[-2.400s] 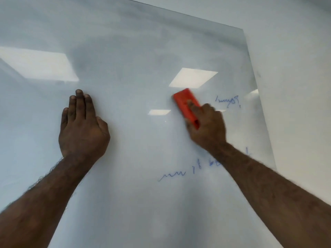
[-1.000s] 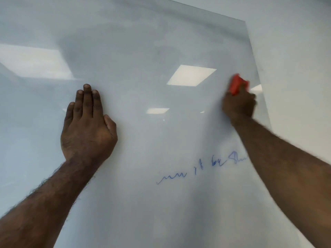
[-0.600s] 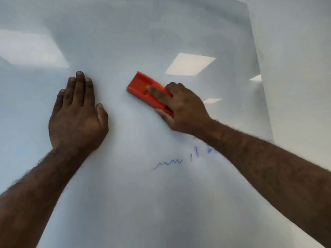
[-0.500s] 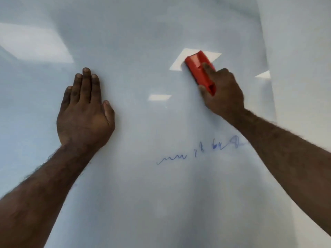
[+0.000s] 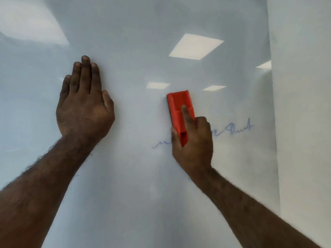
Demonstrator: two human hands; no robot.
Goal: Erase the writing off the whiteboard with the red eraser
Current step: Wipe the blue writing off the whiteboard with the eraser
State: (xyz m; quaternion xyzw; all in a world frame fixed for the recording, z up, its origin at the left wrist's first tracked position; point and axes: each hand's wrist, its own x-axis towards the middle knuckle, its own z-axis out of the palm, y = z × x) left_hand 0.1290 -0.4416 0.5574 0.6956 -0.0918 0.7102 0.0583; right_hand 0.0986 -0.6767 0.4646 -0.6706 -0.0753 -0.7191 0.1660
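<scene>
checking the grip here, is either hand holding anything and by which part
The right hand grips the red eraser by its lower end, index finger laid along its back. The left hand holds nothing; it rests flat on the whiteboard.

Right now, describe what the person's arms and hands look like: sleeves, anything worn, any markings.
Both forearms are bare as far as the frame shows, with no sleeve in view. The left hand and the right hand wear no gloves, and no ring, watch or bracelet shows on either. Fine dark hair runs along both forearms. No tattoos or other markings are visible. The nails look short and unpainted.
</scene>
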